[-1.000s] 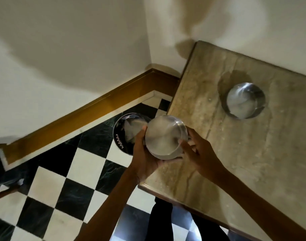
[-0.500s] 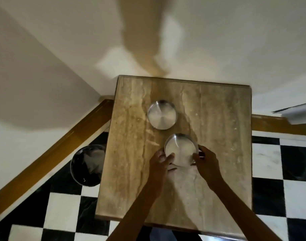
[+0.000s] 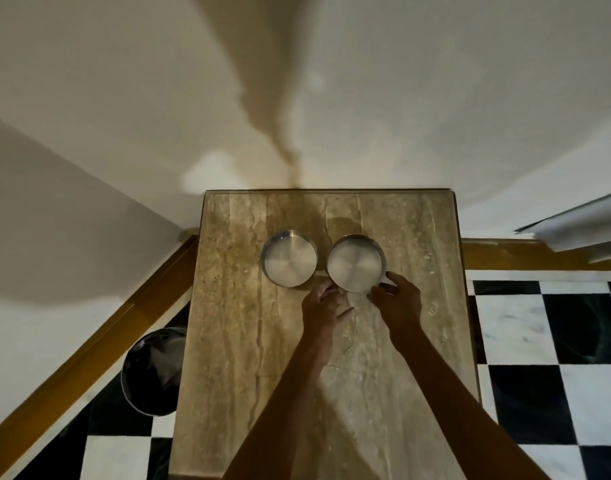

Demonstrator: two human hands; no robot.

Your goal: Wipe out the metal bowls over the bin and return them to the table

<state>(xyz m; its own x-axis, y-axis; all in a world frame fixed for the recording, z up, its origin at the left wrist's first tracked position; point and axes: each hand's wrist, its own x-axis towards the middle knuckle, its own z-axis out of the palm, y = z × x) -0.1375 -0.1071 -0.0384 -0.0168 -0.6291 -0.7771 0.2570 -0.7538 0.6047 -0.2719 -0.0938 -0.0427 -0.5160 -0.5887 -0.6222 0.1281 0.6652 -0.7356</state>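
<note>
Both bowls, the left bowl [image 3: 289, 262] and right bowl [image 3: 355, 264], sit side by side on the table [image 3: 234, 341]. My left hand [image 3: 326, 306] is spread and loose; my right hand [image 3: 397, 301] fingers touch the right bowl's rim. Little seems left.

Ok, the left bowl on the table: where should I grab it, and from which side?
Probably the rim of the left bowl, from above on its near side. It sits upright and open, walls low, with the right bowl close beside it and the near side clear.

Two silver metal bowls [image 3: 289, 262] [image 3: 354, 263] are being shown on a beige, brown-veined table [image 3: 234, 341]. Black-and-white checks are being displayed by the floor [image 3: 546, 344]; the bin [image 3: 153, 372] is appearing black, possibly glossy.
</note>
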